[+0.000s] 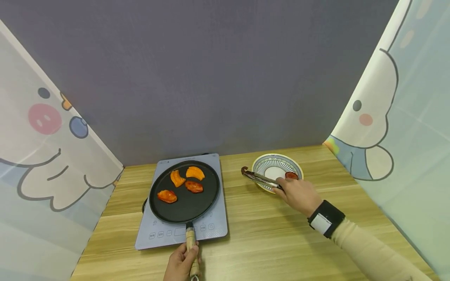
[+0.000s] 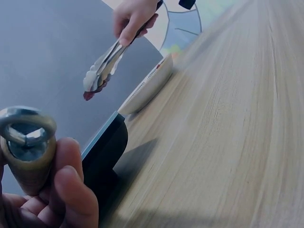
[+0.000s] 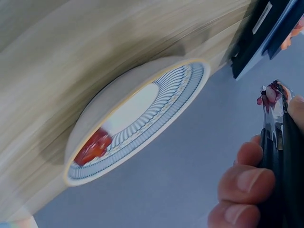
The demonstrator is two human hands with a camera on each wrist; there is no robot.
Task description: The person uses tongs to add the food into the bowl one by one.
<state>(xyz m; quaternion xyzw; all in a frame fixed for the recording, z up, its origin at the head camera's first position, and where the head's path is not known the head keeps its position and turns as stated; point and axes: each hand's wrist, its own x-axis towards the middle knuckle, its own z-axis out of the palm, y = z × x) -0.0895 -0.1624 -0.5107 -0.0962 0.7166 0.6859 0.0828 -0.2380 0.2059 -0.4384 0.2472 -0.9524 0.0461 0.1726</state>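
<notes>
With our left fingers (image 2: pixel 76 194) we gripped the wooden handle (image 1: pixel 190 236), presumably to steady the pan (image 1: pixel 188 207), while our right fingers (image 3: pixel 243 184) squeezed tongs (image 1: pixel 261 179), likely securing a dark morsel (image 1: pixel 244 169).

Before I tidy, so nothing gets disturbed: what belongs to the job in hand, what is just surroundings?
In use: tongs, gripped morsel, frying pan, four food pieces, induction cooktop, patterned plate, red piece on it.

Surroundings: cartoon-printed panels, grey backdrop.
</notes>
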